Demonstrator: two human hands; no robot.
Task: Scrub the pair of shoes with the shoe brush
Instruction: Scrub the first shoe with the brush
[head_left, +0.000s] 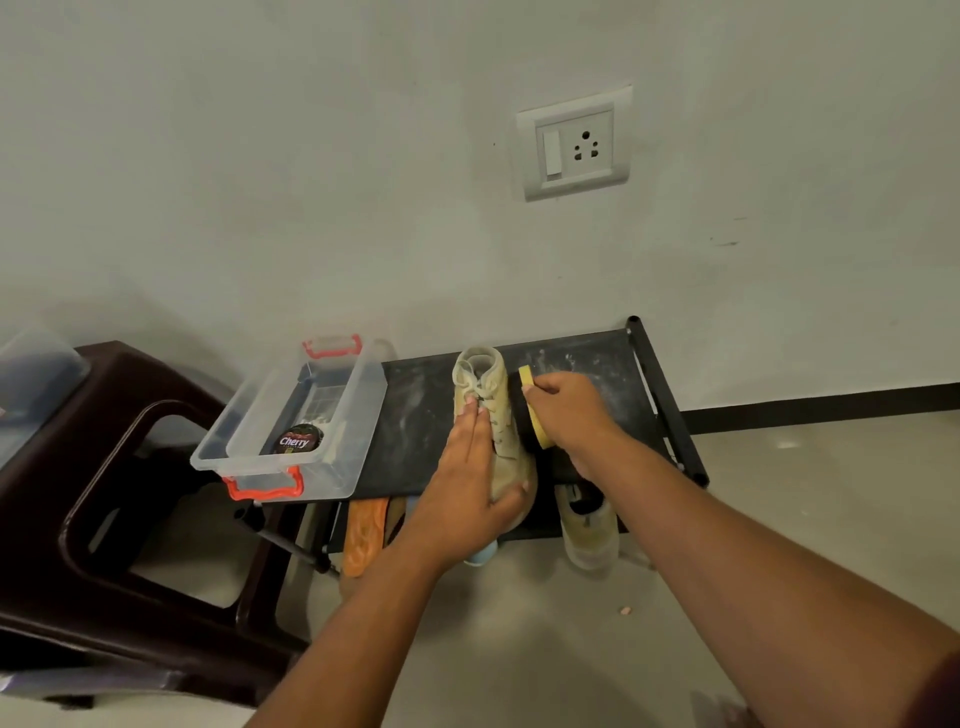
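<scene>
Forearms come in from the near edge over a pale floor (519, 649), with a tiny pink scrap (625, 610) lying on it to the right. A bit farther is a black rack (613, 364). On its lower level sits the second shoe (589, 530) on the right, and an orange thing (363, 535) on the left that I can't make out.

On top of the rack, the shoe (506, 447) is a beige lace-up with its toe toward the near edge. The left hand (467, 467) lies flat on it, fingers straight and pressed together, fingertips on the laces and thumb out to the right against the toe. The right hand (569, 410) has its fingers curled round the brush (525, 415), yellow back and black bristles, and the bristles are touching the shoe's right side.

Left of the shoe, a clear box (358, 447) with red handles sits on the rack, with a "Cherry" tin (298, 441) inside. Left of that is a dark brown stool (78, 467). On the far wall, up high, there's a socket (574, 145).
</scene>
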